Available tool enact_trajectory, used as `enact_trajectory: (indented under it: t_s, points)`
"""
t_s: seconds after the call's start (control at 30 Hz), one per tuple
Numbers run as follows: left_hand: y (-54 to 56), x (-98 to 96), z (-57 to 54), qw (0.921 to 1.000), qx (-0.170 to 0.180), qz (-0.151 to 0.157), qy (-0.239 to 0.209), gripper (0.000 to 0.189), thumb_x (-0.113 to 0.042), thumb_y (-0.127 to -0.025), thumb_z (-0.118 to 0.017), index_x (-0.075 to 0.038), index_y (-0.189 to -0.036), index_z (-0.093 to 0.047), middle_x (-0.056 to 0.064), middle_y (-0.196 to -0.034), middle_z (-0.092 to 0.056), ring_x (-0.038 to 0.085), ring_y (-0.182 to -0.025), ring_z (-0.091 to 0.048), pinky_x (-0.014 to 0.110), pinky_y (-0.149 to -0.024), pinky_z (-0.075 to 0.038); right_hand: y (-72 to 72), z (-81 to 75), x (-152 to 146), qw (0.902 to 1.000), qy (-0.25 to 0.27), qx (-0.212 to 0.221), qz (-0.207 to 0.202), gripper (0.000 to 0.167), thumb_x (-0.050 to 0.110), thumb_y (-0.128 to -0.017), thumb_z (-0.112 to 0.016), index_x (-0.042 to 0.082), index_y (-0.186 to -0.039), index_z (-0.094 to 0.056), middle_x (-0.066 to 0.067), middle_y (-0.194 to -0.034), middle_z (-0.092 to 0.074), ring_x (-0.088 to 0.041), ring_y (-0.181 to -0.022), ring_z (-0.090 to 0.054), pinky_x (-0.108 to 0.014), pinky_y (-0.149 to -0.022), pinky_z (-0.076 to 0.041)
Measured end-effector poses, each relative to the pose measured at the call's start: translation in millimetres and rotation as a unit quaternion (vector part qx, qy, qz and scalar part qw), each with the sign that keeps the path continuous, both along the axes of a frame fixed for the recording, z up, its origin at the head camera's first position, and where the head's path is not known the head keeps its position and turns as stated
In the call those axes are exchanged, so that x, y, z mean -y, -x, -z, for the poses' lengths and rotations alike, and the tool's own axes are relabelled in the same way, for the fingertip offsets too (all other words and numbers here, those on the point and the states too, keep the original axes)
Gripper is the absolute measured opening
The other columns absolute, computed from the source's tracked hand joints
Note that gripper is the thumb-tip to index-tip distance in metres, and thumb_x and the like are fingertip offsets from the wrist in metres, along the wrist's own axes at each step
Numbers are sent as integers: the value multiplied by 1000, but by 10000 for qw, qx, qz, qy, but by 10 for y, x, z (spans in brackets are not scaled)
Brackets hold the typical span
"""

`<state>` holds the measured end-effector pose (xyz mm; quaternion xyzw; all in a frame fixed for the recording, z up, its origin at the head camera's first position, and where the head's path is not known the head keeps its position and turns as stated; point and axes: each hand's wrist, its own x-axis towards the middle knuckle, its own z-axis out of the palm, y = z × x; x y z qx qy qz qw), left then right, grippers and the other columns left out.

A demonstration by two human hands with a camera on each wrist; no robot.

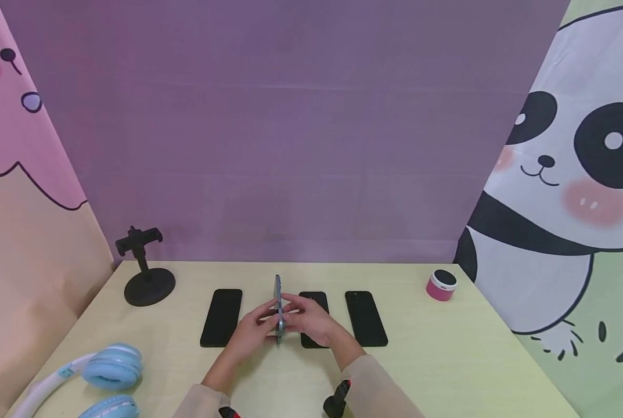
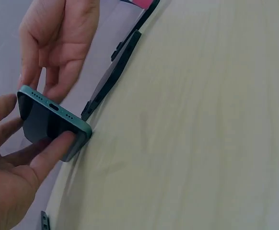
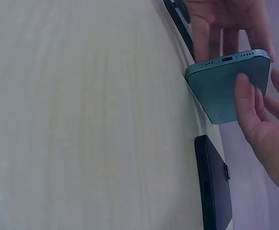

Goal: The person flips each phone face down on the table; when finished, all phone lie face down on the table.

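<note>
Between my two hands a teal smartphone (image 1: pixel 278 305) stands on edge above the table. Its dark screen faces my left hand (image 1: pixel 251 331), whose thumb lies on the glass in the left wrist view. The teal back (image 3: pixel 221 96) is turned to my right hand (image 1: pixel 313 319), with the thumb against it in the right wrist view. Fingers of both hands hold the phone at its faces and edges. Beside the left hand lies a black smartphone (image 1: pixel 221 318). Under the right hand another black smartphone (image 1: pixel 316 299) is partly hidden, and a third black smartphone (image 1: pixel 366 319) lies to its right.
At the back left of the table (image 1: pixel 421 371) stands a black phone stand (image 1: pixel 149 285). Blue and white headphones (image 1: pixel 112 367) lie at the front left. A pink and white jar-like object with a dark top (image 1: pixel 440 285) is at the back right. A purple cloth (image 1: pixel 311 145) hangs behind.
</note>
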<state>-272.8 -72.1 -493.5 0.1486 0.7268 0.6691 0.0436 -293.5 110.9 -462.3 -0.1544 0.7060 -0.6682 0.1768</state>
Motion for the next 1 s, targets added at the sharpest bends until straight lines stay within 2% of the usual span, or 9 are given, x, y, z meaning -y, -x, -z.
enact_trajectory:
  t_s: [0.13, 0.4, 0.7, 0.83, 1.0]
  points:
    - [-1, 16, -47, 9995, -112, -281, 61, 50, -19, -99, -60, -3, -144, -44, 26, -131, -52, 34, -108, -61, 39, -76, -56, -14, 39, 34, 9999, 13, -10, -108, 51, -3, -96, -56, -3, -145, -41, -18, -116, -52, -25, -99, -62, -47, -90, -49]
    - [-24, 47, -89, 9968, -223, -663, 375, 46, -11, -97, -61, 0, -140, -48, 26, -125, -56, 32, -99, -66, 37, -70, -57, -41, 117, 80, 9964, -735, -390, -157, 48, -2, -93, -59, -6, -139, -46, -16, -114, -56, -29, -103, -61, -42, -84, -53]
    - [-5, 102, -77, 9895, -340, -1194, 741, 39, -2, -90, -63, 7, -127, -58, 18, -102, -67, 25, -85, -68, 31, -63, -57, -83, 110, 144, 9895, -1311, -581, 205, 48, -6, -86, -66, -8, -132, -53, -13, -106, -58, -25, -91, -62, -37, -75, -55]
    - [-16, 137, -63, 9830, -430, -1319, 1199, 38, -3, -88, -65, 7, -125, -60, 13, -98, -67, 22, -83, -66, 30, -62, -55, -101, 81, 156, 9778, -1908, -752, 437, 47, -5, -84, -70, -7, -129, -57, -13, -103, -60, -24, -87, -62, -36, -74, -54]
    - [-15, 172, -53, 9653, -634, -1486, 2051, 37, -3, -86, -70, 7, -121, -63, 12, -97, -67, 23, -86, -63, 35, -68, -53, -73, 91, 195, 9542, -2706, -1114, 624, 46, 0, -82, -74, -6, -125, -60, -11, -98, -63, -23, -85, -61, -36, -73, -53]
